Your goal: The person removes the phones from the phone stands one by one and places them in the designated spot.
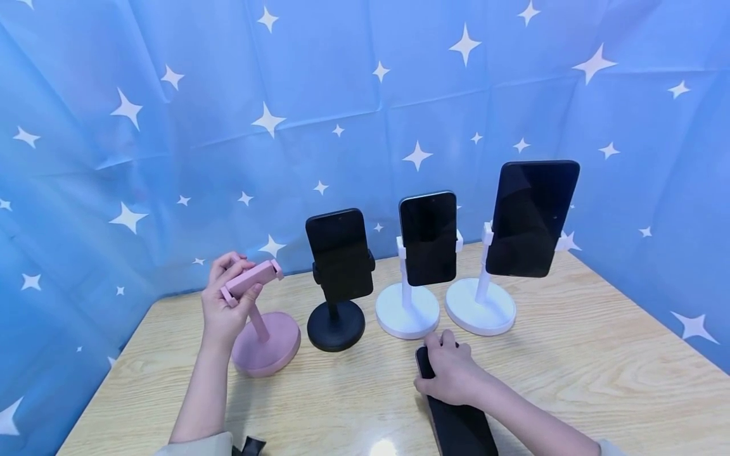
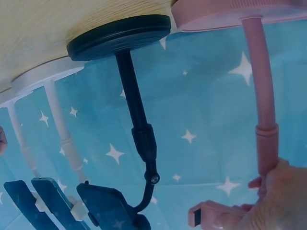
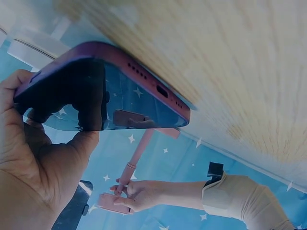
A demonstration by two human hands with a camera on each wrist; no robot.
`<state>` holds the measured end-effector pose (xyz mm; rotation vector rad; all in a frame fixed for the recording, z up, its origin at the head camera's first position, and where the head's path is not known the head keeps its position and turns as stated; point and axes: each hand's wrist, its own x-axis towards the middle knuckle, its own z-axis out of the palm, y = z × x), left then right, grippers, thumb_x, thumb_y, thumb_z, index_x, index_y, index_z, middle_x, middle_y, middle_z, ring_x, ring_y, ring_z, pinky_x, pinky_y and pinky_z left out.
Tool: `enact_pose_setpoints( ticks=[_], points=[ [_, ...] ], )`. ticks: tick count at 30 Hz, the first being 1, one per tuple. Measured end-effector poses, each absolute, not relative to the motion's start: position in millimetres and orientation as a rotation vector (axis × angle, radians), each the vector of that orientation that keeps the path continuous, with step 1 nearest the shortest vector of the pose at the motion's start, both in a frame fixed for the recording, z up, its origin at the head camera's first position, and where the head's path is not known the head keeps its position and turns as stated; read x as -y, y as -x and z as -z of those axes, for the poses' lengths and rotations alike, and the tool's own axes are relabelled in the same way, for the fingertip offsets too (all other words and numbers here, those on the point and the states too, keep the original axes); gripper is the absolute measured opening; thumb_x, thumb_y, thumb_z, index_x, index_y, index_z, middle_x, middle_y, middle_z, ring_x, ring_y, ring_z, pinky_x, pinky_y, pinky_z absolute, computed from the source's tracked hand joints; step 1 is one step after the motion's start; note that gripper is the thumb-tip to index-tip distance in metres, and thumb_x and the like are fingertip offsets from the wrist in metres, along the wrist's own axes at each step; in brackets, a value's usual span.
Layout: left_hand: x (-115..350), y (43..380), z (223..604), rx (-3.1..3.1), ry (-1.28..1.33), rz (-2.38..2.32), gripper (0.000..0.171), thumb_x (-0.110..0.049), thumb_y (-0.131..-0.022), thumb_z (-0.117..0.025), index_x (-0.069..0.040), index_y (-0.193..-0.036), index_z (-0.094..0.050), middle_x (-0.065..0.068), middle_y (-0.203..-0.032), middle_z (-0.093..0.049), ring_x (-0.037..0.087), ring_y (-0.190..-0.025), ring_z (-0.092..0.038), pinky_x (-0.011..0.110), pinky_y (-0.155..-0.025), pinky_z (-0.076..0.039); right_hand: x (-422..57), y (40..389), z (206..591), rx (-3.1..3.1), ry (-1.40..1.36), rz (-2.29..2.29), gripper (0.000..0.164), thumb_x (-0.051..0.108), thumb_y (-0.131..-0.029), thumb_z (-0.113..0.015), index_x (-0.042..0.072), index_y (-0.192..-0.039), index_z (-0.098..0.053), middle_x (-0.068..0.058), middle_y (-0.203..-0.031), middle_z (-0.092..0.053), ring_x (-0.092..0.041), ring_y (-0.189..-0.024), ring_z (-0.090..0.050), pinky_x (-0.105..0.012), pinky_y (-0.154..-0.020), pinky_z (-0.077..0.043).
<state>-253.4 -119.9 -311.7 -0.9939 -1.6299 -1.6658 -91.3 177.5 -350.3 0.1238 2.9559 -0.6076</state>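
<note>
Pink plastic phone stand with round base (image 1: 268, 349): at left end of row of stands, clamp head pinched between thumb and curled fingers of left hand (image 1: 228, 304). Black-screened phone with purplish-red frame (image 1: 464, 425): in front of two white round-based phone stands (image 1: 407, 316), gripped across its width by thumb and fingers of right hand (image 1: 454, 378); contact with pale wood-grain tabletop (image 1: 342, 405) unclear. Black round-based phone stand (image 1: 336, 326): just beside pink stand, holding black phone (image 1: 340, 253).
</note>
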Motion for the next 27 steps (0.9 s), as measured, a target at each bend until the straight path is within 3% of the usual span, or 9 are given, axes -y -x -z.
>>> enact_pose_setpoints(
  ticks=[7, 19, 27],
  points=[
    [127.4, 265.7, 315.4, 1.654, 1.006, 1.677, 0.034, 0.028, -0.065, -0.060, 0.018, -0.097, -0.056, -0.002, -0.113, -0.053, 0.016, -0.111, -0.049, 0.019, -0.088, -0.043, -177.1, 93.0, 351.3, -2.939, -0.130, 0.648, 0.067, 0.027, -0.073, -0.075, -0.006, -0.120, -0.043, -0.025, -0.106, -0.042, -0.040, -0.085, -0.045, -0.050, -0.069, -0.043],
    [127.9, 264.4, 318.3, 1.743, 0.990, 1.721, 0.036, 0.026, -0.069, -0.059, 0.013, -0.102, -0.058, 0.007, -0.129, -0.049, 0.009, -0.114, -0.049, 0.015, -0.087, -0.041, -179.1, 93.9, 358.2, -2.930, -0.147, 0.684, 0.064, 0.026, -0.069, -0.076, -0.003, -0.118, -0.046, -0.023, -0.104, -0.042, -0.038, -0.085, -0.044, -0.047, -0.068, -0.044],
    [126.5, 255.4, 308.3, 1.756, 1.009, 1.709, 0.034, 0.028, -0.071, -0.055, 0.013, -0.102, -0.056, 0.020, -0.134, -0.043, 0.008, -0.117, -0.046, 0.015, -0.088, -0.041, -181.2, 99.1, 363.0, -2.913, -0.166, 0.636, 0.071, 0.029, -0.070, -0.076, -0.007, -0.121, -0.044, -0.026, -0.106, -0.043, -0.042, -0.086, -0.046, -0.052, -0.073, -0.042]
  ],
)
